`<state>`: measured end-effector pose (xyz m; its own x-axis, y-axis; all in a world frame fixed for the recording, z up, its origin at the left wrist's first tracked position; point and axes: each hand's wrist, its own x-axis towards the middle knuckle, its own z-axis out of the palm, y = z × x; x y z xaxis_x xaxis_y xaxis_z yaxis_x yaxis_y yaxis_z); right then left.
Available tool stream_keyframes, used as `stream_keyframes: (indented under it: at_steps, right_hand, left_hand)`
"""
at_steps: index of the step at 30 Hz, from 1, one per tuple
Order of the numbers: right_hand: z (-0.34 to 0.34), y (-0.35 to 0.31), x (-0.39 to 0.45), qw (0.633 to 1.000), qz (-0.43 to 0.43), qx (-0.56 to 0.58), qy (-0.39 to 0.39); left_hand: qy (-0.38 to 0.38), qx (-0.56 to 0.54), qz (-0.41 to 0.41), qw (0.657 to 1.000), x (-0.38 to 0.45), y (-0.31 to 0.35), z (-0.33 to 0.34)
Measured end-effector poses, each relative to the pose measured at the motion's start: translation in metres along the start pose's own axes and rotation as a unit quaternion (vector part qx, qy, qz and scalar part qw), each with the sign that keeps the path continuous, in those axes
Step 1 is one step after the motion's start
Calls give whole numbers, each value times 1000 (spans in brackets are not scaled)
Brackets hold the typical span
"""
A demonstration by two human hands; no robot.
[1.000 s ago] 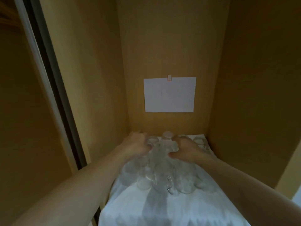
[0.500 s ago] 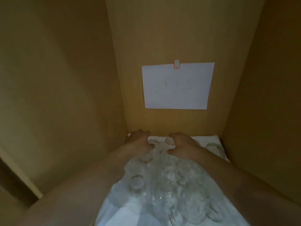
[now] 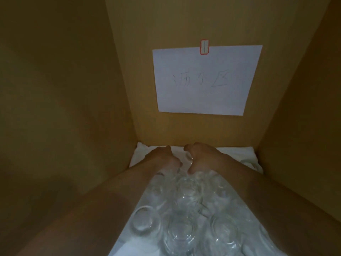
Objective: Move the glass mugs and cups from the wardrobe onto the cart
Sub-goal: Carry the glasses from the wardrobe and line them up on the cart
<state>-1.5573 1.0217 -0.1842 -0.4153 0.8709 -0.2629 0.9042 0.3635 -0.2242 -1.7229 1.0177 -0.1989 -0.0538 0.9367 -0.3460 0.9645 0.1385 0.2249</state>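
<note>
Reaching deep into the wardrobe (image 3: 55, 108), both hands curl over glasses (image 3: 184, 209) at the back of the white cloth (image 3: 234, 151); whether the left hand (image 3: 160, 159) or right hand (image 3: 201, 157) truly grips one, I cannot tell. Best lift straight up, clear of neighbouring glasses.

Dim light, tan wooden walls (image 3: 55, 89) on three sides, white paper sheet (image 3: 204, 80) clipped to back panel (image 3: 184, 24), white cloth (image 3: 234, 151) spread below

Both my arms reach forward, side by side. My left hand (image 3: 162, 157) and right hand (image 3: 201, 156) have fingers curled downward.
</note>
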Motion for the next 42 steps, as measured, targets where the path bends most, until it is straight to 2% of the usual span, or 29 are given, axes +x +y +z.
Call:
stream_keyframes:
  at_steps: [5, 12, 14, 18, 21, 24, 26, 28, 30, 38, 42]
  right_hand:
    - [1, 5, 4, 1000, -14, 17, 10]
    - [1, 6, -3, 998, -16, 57, 34]
    - [-3, 4, -8, 996, -6, 57, 61]
    - [-19, -2, -21, 984, 40, 77, 159]
    - [-32, -7, -36, 948, 105, 154, 257]
    - [-45, -15, -54, 888, 154, 244, 358]
    - [-54, -20, -67, 848, 180, 307, 394]
    - [-61, -27, -82, 812, 197, 353, 421]
    - [-64, -34, -101, 788, 192, 372, 452]
    - [-58, -73, -183, 712, 144, 395, 562]
    - [-50, -91, -226, 684, 119, 434, 574]
  left_hand:
    - [-46, -4, -21, 999, 10, 9, 3]
    - [-25, -69, -32, 997, 5, 9, -13]
    - [7, -67, -17, 998, -1, 9, -24]
    - [130, -69, 6, 989, -21, 10, -59]
    - [233, -141, 2, 962, -36, 9, -83]
    - [290, -288, -5, 913, -57, 7, -103]
    - [286, -416, -14, 863, -76, 7, -116]
    - [233, -562, -19, 793, -98, 8, -126]
    - [161, -663, -22, 731, -118, 9, -133]
    - [-57, -811, 114, 571, -198, 6, -130]
    - [-100, -827, 159, 531, -237, 3, -119]
